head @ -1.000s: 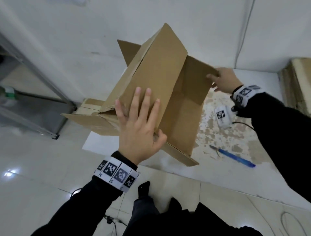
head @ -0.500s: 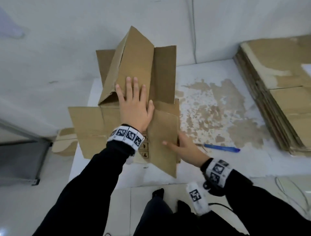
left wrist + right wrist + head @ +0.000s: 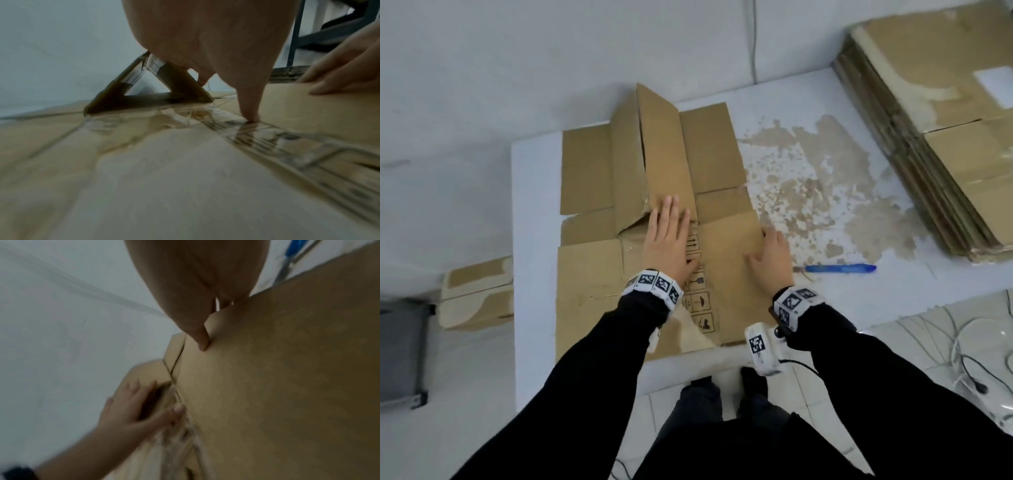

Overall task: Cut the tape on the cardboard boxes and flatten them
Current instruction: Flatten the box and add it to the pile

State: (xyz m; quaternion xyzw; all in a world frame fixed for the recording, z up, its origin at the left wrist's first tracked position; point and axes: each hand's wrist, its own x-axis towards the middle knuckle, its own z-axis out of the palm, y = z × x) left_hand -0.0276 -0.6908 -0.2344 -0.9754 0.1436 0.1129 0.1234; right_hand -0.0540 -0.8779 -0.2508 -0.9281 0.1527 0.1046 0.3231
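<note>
Cardboard box (image 3: 599, 284) now lies flatter than before.

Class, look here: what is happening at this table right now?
A person is flattening a cardboard box on a white table. The left hand presses flat near the middle, where one fold stands up in a ridge. The right hand presses the box's right edge. A blue cutter lies to the right, near a stack of flattened boxes.
</note>
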